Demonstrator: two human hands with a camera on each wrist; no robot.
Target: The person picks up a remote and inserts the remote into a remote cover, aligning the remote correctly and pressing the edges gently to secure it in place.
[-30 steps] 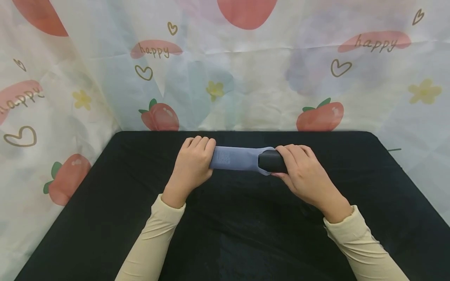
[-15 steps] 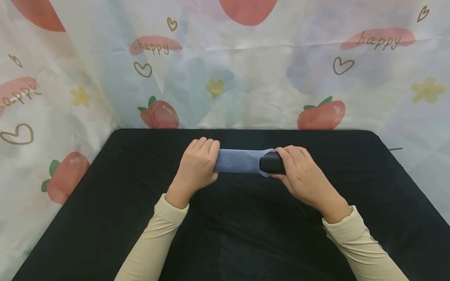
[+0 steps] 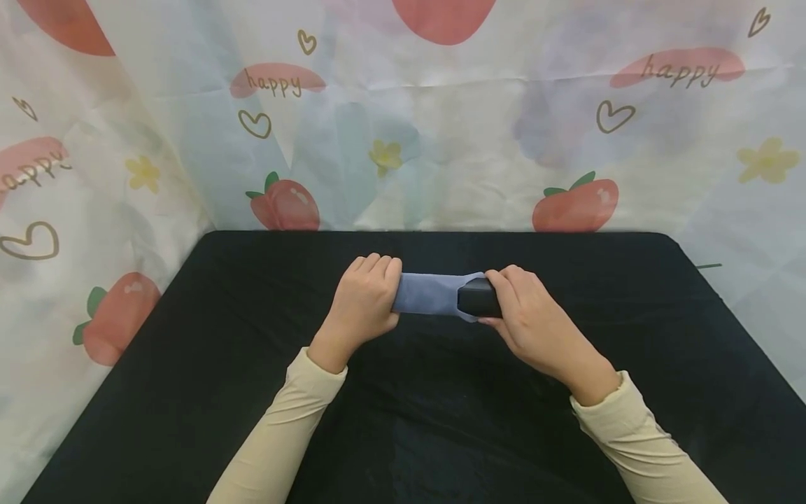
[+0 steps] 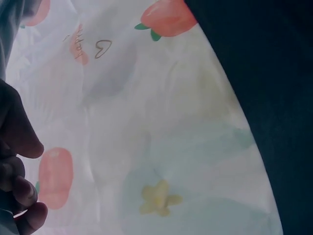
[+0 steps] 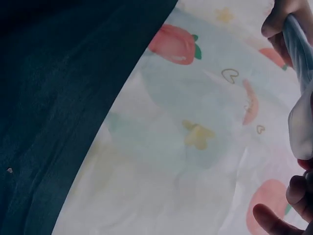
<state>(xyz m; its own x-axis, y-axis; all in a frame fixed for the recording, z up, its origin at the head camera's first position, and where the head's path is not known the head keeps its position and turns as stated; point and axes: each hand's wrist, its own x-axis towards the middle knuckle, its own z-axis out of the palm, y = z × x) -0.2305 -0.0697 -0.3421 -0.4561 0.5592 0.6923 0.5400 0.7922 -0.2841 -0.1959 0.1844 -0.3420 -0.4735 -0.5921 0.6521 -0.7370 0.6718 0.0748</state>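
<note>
In the head view a flat blue-grey band (image 3: 425, 293) stretches level between both hands over the black table. Its right end flares around a black block-like piece (image 3: 480, 298); what kind of thing this is does not show. My left hand (image 3: 364, 301) grips the band's left end, fingers curled over it, knuckles up. At the right end my right hand (image 3: 535, 324) holds the black piece, with the thumb below and fingers over the top. From the right wrist, the band (image 5: 299, 51) runs down to a pale rounded bulge (image 5: 300, 128) above curled fingers. The left wrist view shows only fingers (image 4: 22, 132).
A black cloth (image 3: 403, 434) covers the table. Behind it and along the left hangs a pale curtain (image 3: 466, 161) printed with red fruit, hearts, flowers and "happy". Cream sleeves (image 3: 277, 427) cover both forearms.
My left hand has shifted right and slightly nearer, and the right hand slightly left and nearer. Less of the band shows between them. Both hands keep their hold.
</note>
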